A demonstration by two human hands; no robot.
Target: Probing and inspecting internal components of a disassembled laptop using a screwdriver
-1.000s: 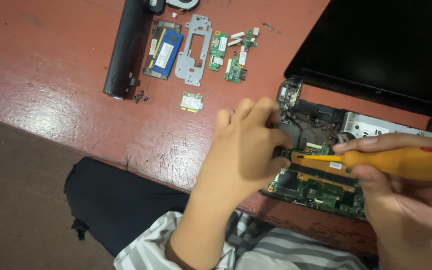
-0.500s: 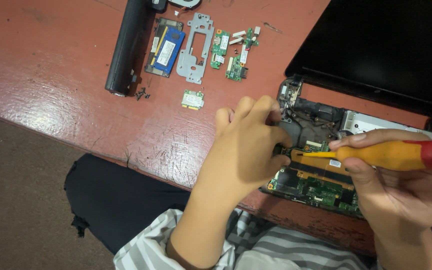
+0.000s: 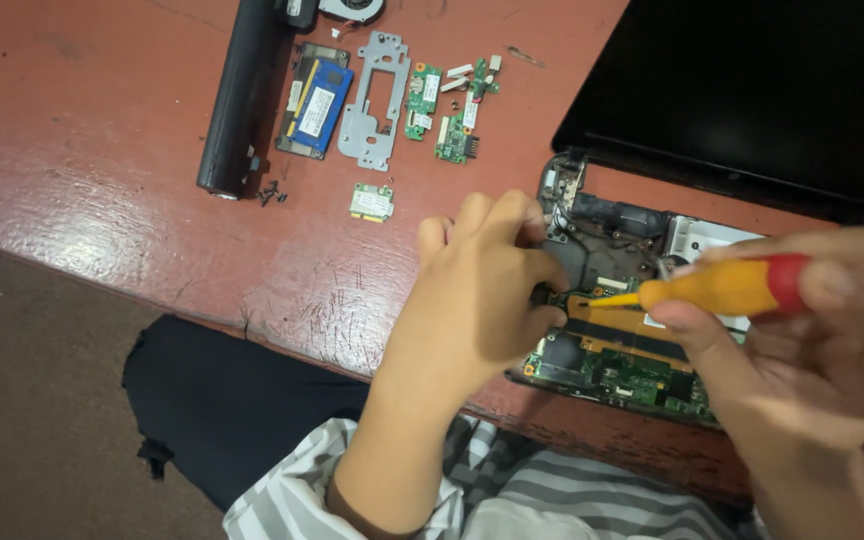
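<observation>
one view only, from a camera on the person's head, looking steeply down and slightly forward over the red worktop [image 3: 102,180]. it sits close: the hands fill the lower right of the frame, the striped sleeve [image 3: 512,500] runs off the bottom edge, and the worktop's near edge crosses diagonally from left to lower right.

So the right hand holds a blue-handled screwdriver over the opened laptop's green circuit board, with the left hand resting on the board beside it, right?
Not quite: the head view shows the screwdriver handle is yellow-orange with a red end, not blue. The right hand does hold it over the opened laptop's green circuit board, and the left hand rests on the board beside it.
</observation>
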